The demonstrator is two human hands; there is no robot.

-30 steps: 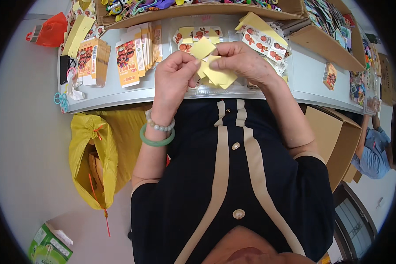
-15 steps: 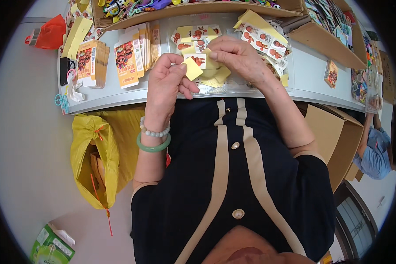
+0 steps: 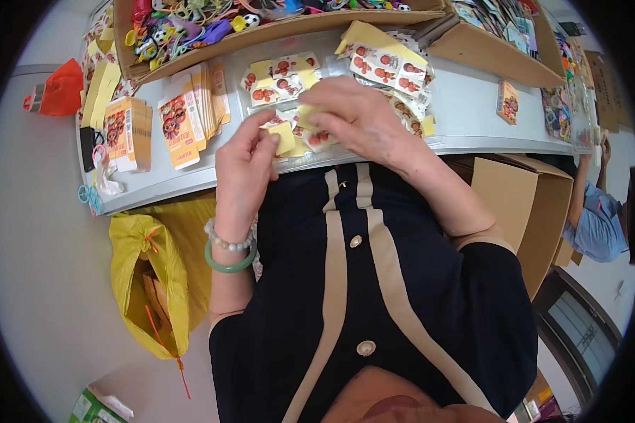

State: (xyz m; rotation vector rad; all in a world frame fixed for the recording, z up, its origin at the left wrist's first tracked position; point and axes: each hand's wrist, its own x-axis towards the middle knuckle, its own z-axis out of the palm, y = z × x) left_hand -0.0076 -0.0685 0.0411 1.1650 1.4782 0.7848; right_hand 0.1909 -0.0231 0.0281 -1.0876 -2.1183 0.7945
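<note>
Between the thumb and forefinger of my left hand (image 3: 241, 166) is a small yellow-backed sticker card (image 3: 283, 139). Close beside it, my right hand (image 3: 363, 121) pinches another yellow piece (image 3: 305, 116), its fingertips partly covering it. Both hands are over the near side of a clear plastic tray (image 3: 261, 48). Loose picture cards (image 3: 264, 95) with red cartoon figures lie in the tray, some showing yellow backs. A larger pile of sticker sheets (image 3: 384, 65) rests at the tray's right side, partly behind my right hand.
Orange-and-white printed boxes (image 3: 180, 127) stand in rows on the left, with blue scissors (image 3: 89, 197) by the table edge. A carton of small toys (image 3: 275, 27) spans the back; another carton (image 3: 497, 60) is at right. A yellow bag (image 3: 148, 282) sits below the table.
Both hands have come slightly nearer my body and drawn a little apart, each with a yellow piece in its fingers. The whole view has shifted, so the table appears further left.
</note>
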